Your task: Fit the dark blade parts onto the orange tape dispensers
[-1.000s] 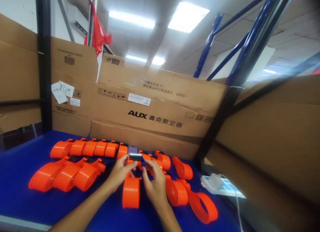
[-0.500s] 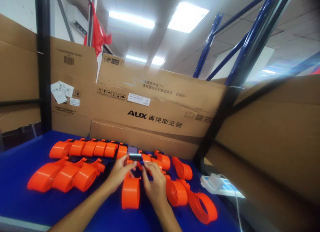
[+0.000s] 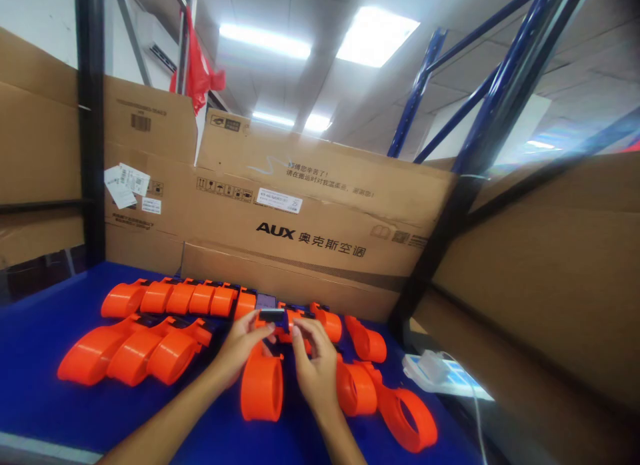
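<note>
My left hand (image 3: 245, 341) is closed on a dark buckle (image 3: 273, 315) with a pale upper edge and a dark blue end, held above the blue table. An orange strap loop (image 3: 261, 388) hangs below my left fingers and appears joined to the buckle. Just right of the buckle is my right hand (image 3: 316, 358), its fingers curled and the thumb tip close to the index finger. Orange material shows at those fingertips, but I cannot make out what is between them. Behind both hands lie more orange strap loops (image 3: 330, 325), partly hidden.
Rows of orange strap loops with dark buckles (image 3: 125, 299) lie on the blue table (image 3: 35, 391) at left; more lie at right (image 3: 407, 418). Cardboard panels (image 3: 320, 205) stand behind. A white power strip (image 3: 447, 375) with a plug and cable sits by the dark right post (image 3: 425, 271).
My right hand has moved slightly right, off the buckle's dark blue end, which now shows more. My left hand keeps its hold. The hanging orange loop has turned a little.
</note>
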Demonstrator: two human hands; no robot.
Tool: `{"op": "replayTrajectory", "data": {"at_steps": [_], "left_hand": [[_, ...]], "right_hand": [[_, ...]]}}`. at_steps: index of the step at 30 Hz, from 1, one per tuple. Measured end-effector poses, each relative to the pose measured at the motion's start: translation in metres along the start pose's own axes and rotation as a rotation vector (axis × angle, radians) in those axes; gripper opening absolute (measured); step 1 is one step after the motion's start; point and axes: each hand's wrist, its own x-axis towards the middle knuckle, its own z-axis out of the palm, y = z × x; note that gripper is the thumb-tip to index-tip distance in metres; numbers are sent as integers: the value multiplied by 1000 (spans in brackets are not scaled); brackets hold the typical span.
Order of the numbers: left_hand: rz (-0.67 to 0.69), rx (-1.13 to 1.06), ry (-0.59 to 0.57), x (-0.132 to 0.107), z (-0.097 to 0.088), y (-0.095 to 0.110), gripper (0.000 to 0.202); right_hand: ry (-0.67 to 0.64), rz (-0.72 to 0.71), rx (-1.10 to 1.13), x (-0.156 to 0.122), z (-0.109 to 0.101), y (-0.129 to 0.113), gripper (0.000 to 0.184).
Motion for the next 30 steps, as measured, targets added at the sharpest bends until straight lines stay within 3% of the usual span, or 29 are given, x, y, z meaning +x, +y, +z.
{"op": "replayTrajectory", "data": {"at_steps": [2,4,6,8,16,22,30], "left_hand": [[-18,-54,-15,-1,1,1,67],[-50,-103,-30,-1,1,1,80],[-83,-141,-56,-2,0,0,85],[-102,-170,-84,-2,0,0,84],[-51,-132,-159,-6,3,1,62],[29,-23,-36,-1,0,3,47],[63,-47,-59,2,-4,-1,39]], "right_hand": [[-57,143,163,11,1,-1,37],[-237,264,334,23,1,-3,45],[-403,329,461,33,2,-3,45],[-462,349,533,38,4,-2,46],[-371,344,502,27,15,8,33],[-354,293,474,26,20,14,31],[-319,305,530,22,29,22,33]]}}
